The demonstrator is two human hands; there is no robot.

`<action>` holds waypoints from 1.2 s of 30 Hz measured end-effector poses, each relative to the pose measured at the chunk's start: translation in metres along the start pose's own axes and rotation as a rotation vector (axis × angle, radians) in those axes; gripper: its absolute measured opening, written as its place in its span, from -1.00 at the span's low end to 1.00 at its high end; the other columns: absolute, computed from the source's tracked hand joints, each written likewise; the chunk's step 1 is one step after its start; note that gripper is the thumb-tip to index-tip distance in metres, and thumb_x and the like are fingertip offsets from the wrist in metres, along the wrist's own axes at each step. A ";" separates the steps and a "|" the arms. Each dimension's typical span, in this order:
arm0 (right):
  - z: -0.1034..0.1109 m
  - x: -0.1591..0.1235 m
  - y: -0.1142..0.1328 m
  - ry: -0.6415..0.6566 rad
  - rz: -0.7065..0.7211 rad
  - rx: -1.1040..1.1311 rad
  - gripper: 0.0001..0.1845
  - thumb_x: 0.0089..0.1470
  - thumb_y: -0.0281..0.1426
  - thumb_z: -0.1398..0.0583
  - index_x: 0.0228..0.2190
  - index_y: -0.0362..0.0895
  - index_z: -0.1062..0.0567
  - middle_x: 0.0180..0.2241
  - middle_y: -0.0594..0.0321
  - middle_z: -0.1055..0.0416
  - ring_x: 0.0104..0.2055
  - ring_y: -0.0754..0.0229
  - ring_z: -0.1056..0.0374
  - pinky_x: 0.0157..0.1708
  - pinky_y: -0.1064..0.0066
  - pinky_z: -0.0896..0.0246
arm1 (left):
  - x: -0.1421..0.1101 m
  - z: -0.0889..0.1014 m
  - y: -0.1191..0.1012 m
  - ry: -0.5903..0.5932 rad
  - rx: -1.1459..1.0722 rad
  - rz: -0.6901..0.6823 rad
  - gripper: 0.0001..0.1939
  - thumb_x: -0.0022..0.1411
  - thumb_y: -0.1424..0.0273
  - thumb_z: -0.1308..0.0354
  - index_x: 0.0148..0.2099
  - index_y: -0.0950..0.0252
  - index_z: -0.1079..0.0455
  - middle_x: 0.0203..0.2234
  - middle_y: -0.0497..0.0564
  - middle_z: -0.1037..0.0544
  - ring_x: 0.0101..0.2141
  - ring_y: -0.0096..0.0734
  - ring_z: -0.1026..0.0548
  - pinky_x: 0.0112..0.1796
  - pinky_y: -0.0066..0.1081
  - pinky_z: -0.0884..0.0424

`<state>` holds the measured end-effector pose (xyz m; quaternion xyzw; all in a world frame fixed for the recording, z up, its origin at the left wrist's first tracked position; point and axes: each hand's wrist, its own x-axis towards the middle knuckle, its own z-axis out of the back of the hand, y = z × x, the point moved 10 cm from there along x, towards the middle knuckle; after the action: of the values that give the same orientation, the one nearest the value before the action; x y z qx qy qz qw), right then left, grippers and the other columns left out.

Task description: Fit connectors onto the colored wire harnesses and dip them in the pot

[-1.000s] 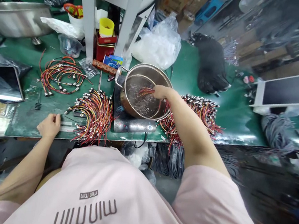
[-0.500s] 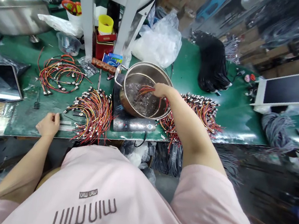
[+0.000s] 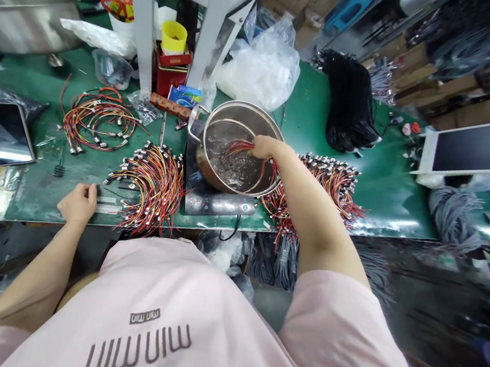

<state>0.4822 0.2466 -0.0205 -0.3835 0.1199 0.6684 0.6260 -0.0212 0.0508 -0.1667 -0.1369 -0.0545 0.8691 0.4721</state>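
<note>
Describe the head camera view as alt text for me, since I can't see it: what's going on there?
A person's right hand holds a bundle of red wires in a steel pot of liquid on a hot plate. Their left hand rests at the edge of a green workbench, among piles of colored wire harnesses.
</note>
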 end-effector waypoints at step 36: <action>0.031 -0.023 0.012 -0.176 0.157 0.302 -0.22 0.10 -0.40 -0.22 0.28 -0.21 -0.06 0.21 -0.02 -0.22 0.16 0.04 -0.27 0.10 0.38 -0.14 | -0.001 0.001 0.000 0.000 -0.010 0.010 -0.60 0.28 0.10 0.06 -0.10 0.23 -0.45 -0.30 0.15 -0.58 -0.26 -0.07 -0.51 -0.26 -0.23 -0.32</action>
<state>0.4578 0.2471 0.0117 -0.2147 0.1929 0.7205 0.6305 -0.0213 0.0503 -0.1658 -0.1397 -0.0582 0.8713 0.4669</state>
